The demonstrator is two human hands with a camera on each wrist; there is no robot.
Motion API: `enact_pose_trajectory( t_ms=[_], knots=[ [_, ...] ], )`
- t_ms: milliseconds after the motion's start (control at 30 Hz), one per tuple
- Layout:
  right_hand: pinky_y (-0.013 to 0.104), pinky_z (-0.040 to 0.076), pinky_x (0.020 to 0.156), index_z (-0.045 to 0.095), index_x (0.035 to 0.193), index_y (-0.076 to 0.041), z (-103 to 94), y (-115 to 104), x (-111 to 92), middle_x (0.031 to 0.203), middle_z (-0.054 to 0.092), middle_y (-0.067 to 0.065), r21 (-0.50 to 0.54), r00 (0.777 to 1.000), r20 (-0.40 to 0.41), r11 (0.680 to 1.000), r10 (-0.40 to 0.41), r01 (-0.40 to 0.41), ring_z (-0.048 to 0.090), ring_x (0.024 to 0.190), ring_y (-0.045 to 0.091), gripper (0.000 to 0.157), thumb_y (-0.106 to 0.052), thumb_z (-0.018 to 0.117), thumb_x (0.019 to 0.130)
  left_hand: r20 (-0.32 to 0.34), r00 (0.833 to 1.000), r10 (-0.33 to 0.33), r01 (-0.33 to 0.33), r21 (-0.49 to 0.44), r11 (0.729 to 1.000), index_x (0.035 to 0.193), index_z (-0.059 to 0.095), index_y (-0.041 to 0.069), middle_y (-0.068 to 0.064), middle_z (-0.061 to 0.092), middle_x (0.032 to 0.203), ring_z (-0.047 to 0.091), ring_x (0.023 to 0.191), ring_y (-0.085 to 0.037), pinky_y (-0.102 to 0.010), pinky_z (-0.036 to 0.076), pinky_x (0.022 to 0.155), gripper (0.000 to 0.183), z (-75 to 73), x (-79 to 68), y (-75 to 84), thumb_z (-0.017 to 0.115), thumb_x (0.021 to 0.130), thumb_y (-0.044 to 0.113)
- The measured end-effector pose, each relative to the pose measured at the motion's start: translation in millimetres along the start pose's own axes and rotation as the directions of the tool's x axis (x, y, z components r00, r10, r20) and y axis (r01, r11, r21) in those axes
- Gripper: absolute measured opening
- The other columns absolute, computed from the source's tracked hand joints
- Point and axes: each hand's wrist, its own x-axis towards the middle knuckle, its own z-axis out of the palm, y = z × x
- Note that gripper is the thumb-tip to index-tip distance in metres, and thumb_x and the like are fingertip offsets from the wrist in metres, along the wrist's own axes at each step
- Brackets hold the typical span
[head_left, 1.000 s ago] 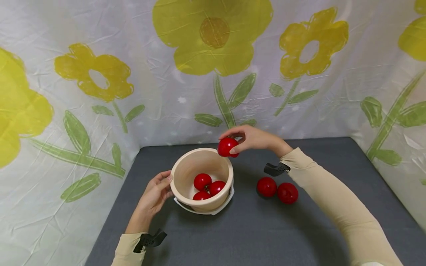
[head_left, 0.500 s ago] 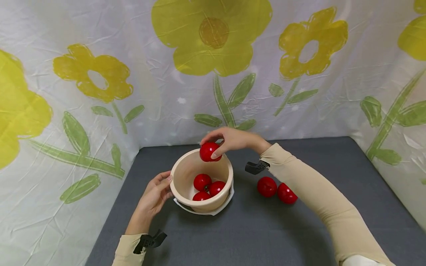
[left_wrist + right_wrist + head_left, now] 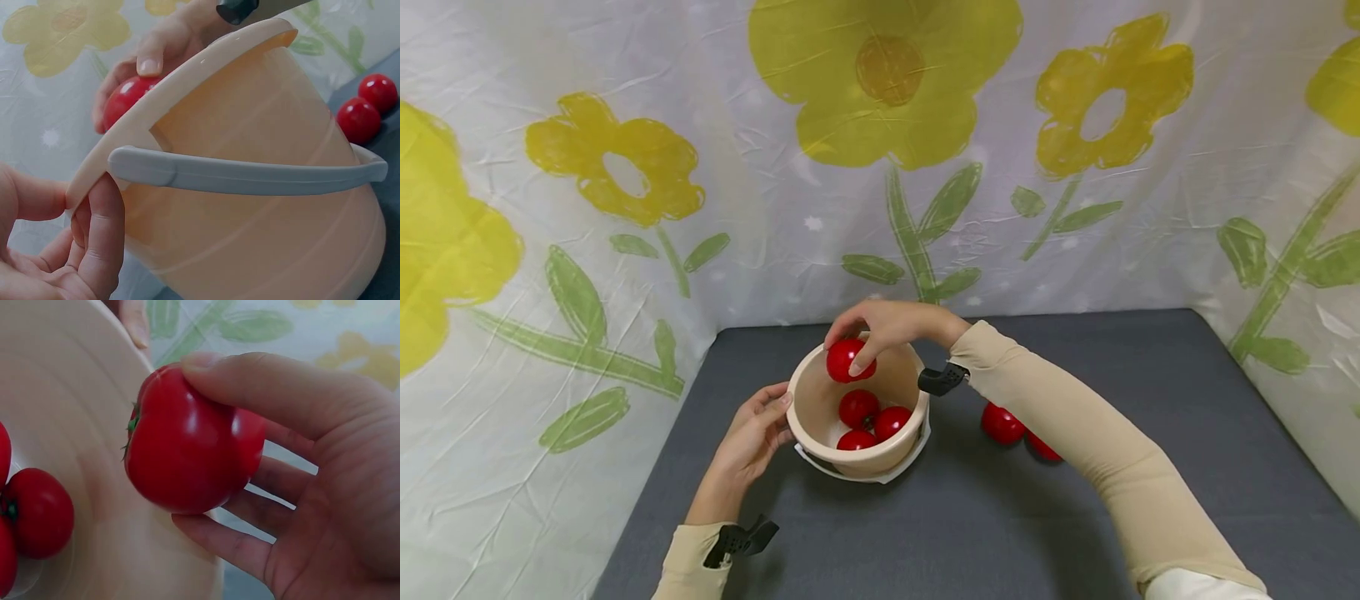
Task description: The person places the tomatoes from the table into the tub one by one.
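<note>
A red tomato [image 3: 187, 440] with a green stem end is held in my right hand [image 3: 891, 323], thumb on one side and fingers on the other. It hangs at the mouth of a beige bucket [image 3: 812, 400], inside the rim in the head view. My left hand [image 3: 751, 442] pinches the bucket's left rim between thumb and fingers, seen close up in the left wrist view. At the bottom of the bucket lie 3 more tomatoes [image 3: 858, 408], grouped together. The bucket's pale grey handle [image 3: 250, 175] hangs down along its outer side.
To the right of the bucket, 2 tomatoes [image 3: 1002, 423] rest on the dark grey table [image 3: 970, 533], partly covered by the right sleeve [image 3: 1075, 425]. Behind the table hangs a white curtain [image 3: 760, 208] printed with yellow flowers.
My right hand has carried the tomato leftward and slightly down, from the bucket's right rim to over its opening. The right sleeve now overlaps the tomatoes on the table. My left hand stays on the rim.
</note>
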Motion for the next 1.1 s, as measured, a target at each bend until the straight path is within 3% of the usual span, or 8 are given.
enact_pose_trajectory(
  t_ms=[267, 533, 833, 1100],
  knots=[
    [0.026, 0.054, 0.094, 0.063, 0.127, -0.010, 9.5, -1.9, 19.9, 0.122, 0.067, 0.001, -0.021, 0.997, 0.079, 1.000, 0.009, -0.007, 0.060, 0.112, 0.017, 0.047, -0.016, 0.076, 0.082, 0.004, 1.000, -0.002, 0.002, 0.012, 1.000, 0.135, 0.035, -0.001, 0.002, 0.062, 0.105, 0.064, 0.083, -0.007, -0.021, 0.056, 0.065, 0.035, -0.5, 0.7, 0.0, 0.048, 0.103, 0.009],
    [0.025, 0.054, 0.092, 0.065, 0.123, -0.013, 22.3, 0.2, 33.9, 0.120, 0.067, -0.001, -0.020, 0.990, 0.135, 0.999, 0.046, -0.044, 0.060, 0.109, 0.015, 0.044, -0.015, 0.078, 0.081, -0.005, 1.000, -0.010, 0.010, 0.032, 0.999, 0.138, 0.033, -0.003, 0.000, 0.058, 0.112, 0.065, 0.088, -0.009, -0.021, 0.057, 0.067, 0.041, 0.6, -0.7, 1.3, 0.049, 0.103, 0.010],
    [0.036, 0.057, 0.090, 0.063, 0.122, -0.013, 36.3, -0.3, 30.2, 0.122, 0.064, 0.001, 0.207, 0.975, 0.160, 0.961, 0.154, -0.186, 0.055, 0.115, 0.022, 0.047, -0.009, 0.079, 0.078, -0.002, 1.000, -0.009, 0.009, 0.037, 0.999, 0.138, 0.032, -0.002, 0.002, 0.059, 0.112, 0.064, 0.087, -0.008, -0.019, 0.056, 0.067, 0.041, -0.2, -0.6, 1.6, 0.049, 0.103, 0.013],
    [0.029, 0.056, 0.090, 0.065, 0.120, -0.010, 43.1, 5.7, 36.3, 0.121, 0.065, 0.004, 0.105, 0.980, 0.178, 0.988, 0.090, -0.110, 0.057, 0.113, 0.021, 0.042, -0.011, 0.078, 0.079, -0.001, 1.000, -0.006, 0.006, 0.021, 1.000, 0.135, 0.034, -0.001, 0.001, 0.059, 0.109, 0.064, 0.085, -0.008, -0.020, 0.057, 0.065, 0.037, 1.1, -1.1, 2.2, 0.048, 0.103, 0.010]
  ],
)
